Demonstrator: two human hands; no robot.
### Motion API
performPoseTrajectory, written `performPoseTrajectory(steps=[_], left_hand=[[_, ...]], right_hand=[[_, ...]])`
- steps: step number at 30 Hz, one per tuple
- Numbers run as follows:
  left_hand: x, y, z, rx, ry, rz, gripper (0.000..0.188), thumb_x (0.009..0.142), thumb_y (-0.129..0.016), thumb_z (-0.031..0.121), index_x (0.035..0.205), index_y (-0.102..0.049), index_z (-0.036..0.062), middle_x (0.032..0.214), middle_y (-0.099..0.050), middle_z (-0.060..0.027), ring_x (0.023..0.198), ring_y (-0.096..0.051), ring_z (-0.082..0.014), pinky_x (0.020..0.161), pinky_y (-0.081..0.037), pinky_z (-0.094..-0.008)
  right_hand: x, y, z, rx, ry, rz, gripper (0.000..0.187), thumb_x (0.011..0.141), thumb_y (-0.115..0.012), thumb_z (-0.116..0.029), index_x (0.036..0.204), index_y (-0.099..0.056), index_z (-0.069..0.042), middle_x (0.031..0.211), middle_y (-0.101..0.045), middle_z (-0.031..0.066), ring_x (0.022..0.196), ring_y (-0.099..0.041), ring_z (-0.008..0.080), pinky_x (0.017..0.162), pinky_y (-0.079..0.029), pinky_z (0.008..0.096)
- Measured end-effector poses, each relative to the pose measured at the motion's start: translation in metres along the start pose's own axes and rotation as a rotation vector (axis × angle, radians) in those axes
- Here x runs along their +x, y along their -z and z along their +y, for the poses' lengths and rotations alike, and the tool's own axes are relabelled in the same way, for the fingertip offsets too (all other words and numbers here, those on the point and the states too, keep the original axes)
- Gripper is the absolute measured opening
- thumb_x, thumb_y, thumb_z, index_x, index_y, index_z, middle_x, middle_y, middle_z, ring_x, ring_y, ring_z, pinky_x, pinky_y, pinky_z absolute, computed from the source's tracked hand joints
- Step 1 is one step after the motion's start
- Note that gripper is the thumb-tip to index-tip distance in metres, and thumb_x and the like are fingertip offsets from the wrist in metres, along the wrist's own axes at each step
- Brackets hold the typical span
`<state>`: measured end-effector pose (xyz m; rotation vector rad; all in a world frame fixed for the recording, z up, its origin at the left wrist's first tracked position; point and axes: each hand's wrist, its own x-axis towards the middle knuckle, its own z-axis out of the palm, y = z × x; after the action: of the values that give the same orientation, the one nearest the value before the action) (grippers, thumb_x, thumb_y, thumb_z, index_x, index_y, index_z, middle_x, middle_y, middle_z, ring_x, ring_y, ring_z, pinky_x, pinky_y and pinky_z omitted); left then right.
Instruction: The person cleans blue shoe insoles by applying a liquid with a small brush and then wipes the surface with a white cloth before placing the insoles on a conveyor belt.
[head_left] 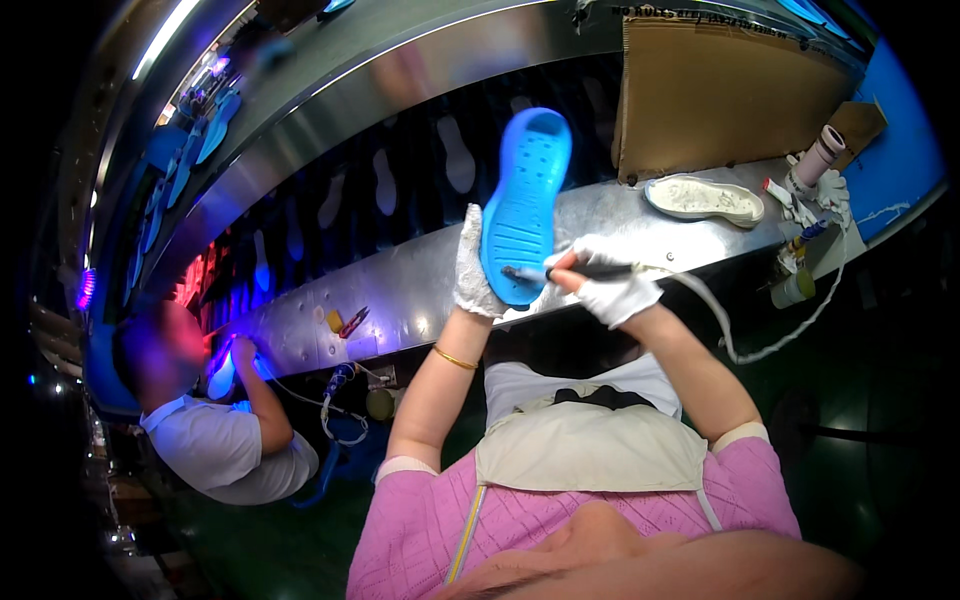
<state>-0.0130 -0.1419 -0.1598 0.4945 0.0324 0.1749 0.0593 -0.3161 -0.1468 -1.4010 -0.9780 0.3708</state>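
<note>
My left hand [473, 268], in a white glove, grips the left side of a blue shoe sole [527, 205] near its heel end. The sole stands tilted up over the metal ledge, its ribbed and holed face turned towards me. My right hand [608, 283], in a white glove with bare fingertips, pinches a slim brush [535, 273]. The brush's dark tip lies against the sole's lower part. From behind that hand a pale hose [712, 302] loops down and up to the right end of the ledge.
Soles stand in a dark rack behind the metal ledge [405, 270]. A white sole-shaped tray [705, 198], cardboard [735, 95] and a pink cylinder [820, 155] are to the right. Red-handled pliers [353, 322] lie on the left. A co-worker [220, 430] holds a sole at far left.
</note>
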Motion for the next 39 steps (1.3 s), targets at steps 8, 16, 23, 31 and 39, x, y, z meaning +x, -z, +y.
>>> performPoseTrajectory(steps=[8, 16, 23, 31, 39], left_hand=[[-0.01, -0.002, -0.015, -0.046, -0.034, 0.077, 0.064, 0.09, -0.033, 0.055, 0.122, -0.048, 0.0017, 0.111, -0.058, -0.0164, 0.095, -0.06, -0.0315, 0.084, -0.051, -0.0425], [0.0, 0.034, -0.037, -0.205, -0.169, -0.205, 0.059, 0.092, -0.032, 0.051, 0.125, -0.044, 0.004, 0.119, -0.053, -0.0173, 0.104, -0.054, -0.0328, 0.091, -0.046, -0.0434], [-0.011, 0.011, -0.036, -0.119, -0.145, 0.108, 0.057, 0.094, -0.03, 0.051, 0.127, -0.043, 0.0066, 0.118, -0.052, -0.0151, 0.103, -0.055, -0.0284, 0.093, -0.044, -0.0415], [-0.027, 0.004, -0.03, -0.279, -0.015, -0.228, 0.06, 0.094, -0.032, 0.049, 0.13, -0.04, 0.0022, 0.122, -0.052, -0.0158, 0.108, -0.054, -0.0326, 0.097, -0.042, -0.0456], [-0.03, 0.008, -0.025, -0.05, 0.022, -0.144, 0.064, 0.092, -0.034, 0.053, 0.131, -0.041, 0.0021, 0.121, -0.054, -0.0174, 0.107, -0.055, -0.0341, 0.093, -0.045, -0.0469]], right_hand=[[-0.012, -0.008, -0.009, 0.312, -0.332, -0.118, 0.007, 0.08, -0.067, -0.005, 0.083, -0.061, -0.002, 0.073, -0.063, 0.0056, 0.064, -0.059, 0.0096, 0.06, -0.048, 0.024], [-0.002, -0.03, -0.029, -0.26, 0.485, 0.026, 0.013, 0.07, -0.07, 0.001, 0.077, -0.06, -0.002, 0.073, -0.058, 0.0095, 0.064, -0.059, 0.0256, 0.061, -0.046, 0.0326], [0.019, -0.005, -0.012, -0.257, 0.438, 0.118, 0.015, 0.073, -0.07, 0.002, 0.083, -0.058, -0.003, 0.082, -0.061, 0.0106, 0.073, -0.061, 0.0183, 0.065, -0.048, 0.0271], [0.035, 0.017, -0.006, 0.044, 0.305, 0.126, 0.015, 0.073, -0.072, 0.002, 0.082, -0.061, -0.001, 0.078, -0.063, 0.0085, 0.072, -0.062, 0.0151, 0.067, -0.05, 0.0255], [0.042, 0.012, -0.018, -0.487, 0.664, 0.125, 0.016, 0.063, -0.072, 0.0, 0.077, -0.065, -0.004, 0.078, -0.065, 0.0116, 0.069, -0.063, 0.0242, 0.062, -0.049, 0.0318]])
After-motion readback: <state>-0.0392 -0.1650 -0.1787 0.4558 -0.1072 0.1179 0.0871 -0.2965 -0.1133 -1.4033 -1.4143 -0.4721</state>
